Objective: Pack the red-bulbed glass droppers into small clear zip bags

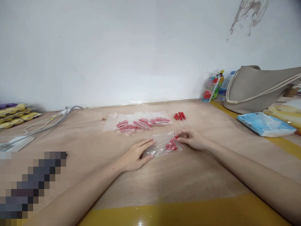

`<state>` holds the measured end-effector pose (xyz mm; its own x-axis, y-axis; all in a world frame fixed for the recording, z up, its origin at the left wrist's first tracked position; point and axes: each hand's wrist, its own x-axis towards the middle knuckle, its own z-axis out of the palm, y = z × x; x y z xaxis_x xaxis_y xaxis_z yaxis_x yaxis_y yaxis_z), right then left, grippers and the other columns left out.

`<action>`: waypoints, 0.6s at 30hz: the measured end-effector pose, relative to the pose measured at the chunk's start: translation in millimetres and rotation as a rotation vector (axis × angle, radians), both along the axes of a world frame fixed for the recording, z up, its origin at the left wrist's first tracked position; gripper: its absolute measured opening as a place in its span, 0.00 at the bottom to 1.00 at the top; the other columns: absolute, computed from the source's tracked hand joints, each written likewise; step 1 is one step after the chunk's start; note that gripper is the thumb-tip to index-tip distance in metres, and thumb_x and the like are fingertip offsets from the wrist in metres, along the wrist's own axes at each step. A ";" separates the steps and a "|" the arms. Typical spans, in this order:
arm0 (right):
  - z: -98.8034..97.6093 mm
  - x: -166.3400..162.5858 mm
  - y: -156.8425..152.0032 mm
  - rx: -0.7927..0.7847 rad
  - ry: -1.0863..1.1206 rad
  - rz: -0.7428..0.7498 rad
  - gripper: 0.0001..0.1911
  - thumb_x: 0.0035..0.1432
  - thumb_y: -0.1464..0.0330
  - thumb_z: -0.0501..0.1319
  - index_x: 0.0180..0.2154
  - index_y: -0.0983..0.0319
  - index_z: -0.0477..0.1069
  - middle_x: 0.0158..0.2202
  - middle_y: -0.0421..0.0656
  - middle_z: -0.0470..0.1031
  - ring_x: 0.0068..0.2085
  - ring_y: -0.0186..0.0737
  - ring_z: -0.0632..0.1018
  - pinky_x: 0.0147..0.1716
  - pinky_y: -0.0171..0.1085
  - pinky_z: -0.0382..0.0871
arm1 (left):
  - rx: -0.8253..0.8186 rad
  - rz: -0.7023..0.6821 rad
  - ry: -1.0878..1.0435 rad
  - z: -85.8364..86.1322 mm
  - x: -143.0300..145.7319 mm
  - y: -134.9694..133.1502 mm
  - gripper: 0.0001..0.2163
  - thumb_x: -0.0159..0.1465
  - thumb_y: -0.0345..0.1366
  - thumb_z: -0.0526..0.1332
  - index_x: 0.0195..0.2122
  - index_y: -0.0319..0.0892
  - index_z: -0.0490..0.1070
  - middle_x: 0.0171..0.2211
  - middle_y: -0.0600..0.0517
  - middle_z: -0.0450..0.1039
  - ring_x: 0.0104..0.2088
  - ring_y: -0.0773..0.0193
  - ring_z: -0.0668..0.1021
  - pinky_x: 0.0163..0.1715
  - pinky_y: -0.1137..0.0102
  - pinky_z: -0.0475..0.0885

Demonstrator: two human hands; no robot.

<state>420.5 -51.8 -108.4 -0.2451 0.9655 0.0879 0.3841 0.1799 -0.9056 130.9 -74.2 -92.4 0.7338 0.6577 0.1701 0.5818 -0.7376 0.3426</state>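
Note:
A clear zip bag (160,152) lies flat on the table with its zip end toward the right. Inside it are several red rubber bulbs (171,145), seen through the plastic; any clear stems are hard to make out. My left hand (136,155) rests on the bag's left end, fingers spread. At the zip end, my right hand (191,138) pinches a red-bulbed dropper (177,137) with thumb and fingers; most of it is hidden. Just beyond that hand lie several loose droppers (180,115) with red bulbs and thin clear stems.
Filled zip bags (141,122) overlap in a row farther back. Cables (50,121) and yellow packs (18,114) are at left. On the right are bottles (213,88), a grey bag (261,88) and a blue tissue pack (265,124). A wall (141,56) stands behind.

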 end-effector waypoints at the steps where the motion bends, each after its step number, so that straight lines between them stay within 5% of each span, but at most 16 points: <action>1: -1.0 -2.9 -0.5 0.061 -0.020 0.003 0.15 0.43 0.59 0.64 0.30 0.63 0.73 0.22 0.37 0.69 0.22 0.29 0.66 0.20 0.31 0.59 | 0.001 -0.002 0.000 0.0 0.1 0.0 0.24 0.65 0.42 0.53 0.61 0.46 0.53 0.61 0.46 0.54 0.60 0.55 0.60 0.58 0.55 0.58; 5: -1.5 -14.5 -3.1 0.222 -0.081 0.052 0.11 0.47 0.61 0.61 0.30 0.61 0.76 0.32 0.43 0.72 0.32 0.35 0.72 0.32 0.36 0.66 | 0.018 -0.018 -0.015 -0.4 0.1 0.2 0.23 0.65 0.42 0.53 0.61 0.47 0.53 0.61 0.47 0.54 0.60 0.55 0.61 0.58 0.56 0.59; 9: 5.5 -7.4 0.3 0.140 -0.120 0.160 0.13 0.50 0.60 0.58 0.31 0.61 0.75 0.31 0.42 0.73 0.32 0.36 0.73 0.34 0.36 0.67 | 0.025 -0.020 -0.012 -1.9 -1.0 1.0 0.22 0.65 0.41 0.53 0.60 0.48 0.56 0.61 0.48 0.54 0.59 0.54 0.61 0.57 0.55 0.60; 14: 13.4 18.5 29.0 0.227 -0.376 -0.366 0.09 0.47 0.64 0.59 0.28 0.63 0.72 0.25 0.41 0.73 0.25 0.34 0.70 0.26 0.33 0.62 | 0.023 -0.023 0.024 -2.2 -1.9 1.9 0.21 0.65 0.43 0.52 0.59 0.47 0.58 0.61 0.48 0.54 0.60 0.54 0.60 0.58 0.54 0.58; 18: 19.4 26.1 59.1 0.249 -0.589 -0.551 0.08 0.48 0.65 0.57 0.27 0.62 0.71 0.28 0.45 0.75 0.29 0.38 0.74 0.27 0.33 0.62 | 0.020 -0.045 0.074 1.5 -1.7 1.1 0.21 0.66 0.43 0.50 0.59 0.46 0.57 0.61 0.48 0.55 0.61 0.55 0.58 0.59 0.53 0.55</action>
